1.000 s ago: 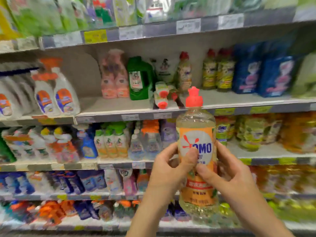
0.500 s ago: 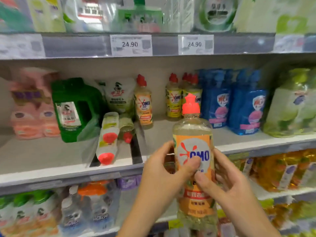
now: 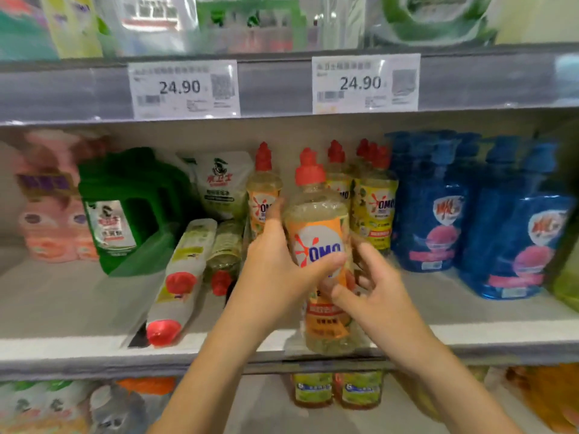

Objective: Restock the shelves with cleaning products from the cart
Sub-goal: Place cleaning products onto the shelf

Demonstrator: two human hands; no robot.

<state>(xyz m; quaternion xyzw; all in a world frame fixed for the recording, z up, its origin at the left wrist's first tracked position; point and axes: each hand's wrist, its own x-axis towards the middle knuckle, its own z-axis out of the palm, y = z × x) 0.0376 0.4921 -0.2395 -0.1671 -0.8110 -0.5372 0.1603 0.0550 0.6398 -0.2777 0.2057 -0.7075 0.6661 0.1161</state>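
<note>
1 OMO bottle (image 3: 316, 227) we hold upright, label outward, ready to slot beside the matching red-capped bottles (image 3: 374, 202): left fingers (image 3: 326, 262) wrap it, right fingers (image 3: 371, 256) spread loosely alongside.

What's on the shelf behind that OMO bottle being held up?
Behind the held bottle stand an orange-labelled OMO bottle to its left and yellow-labelled OMO bottles to its right. One directly behind shows little but its red cap; the rest is covered.
</note>
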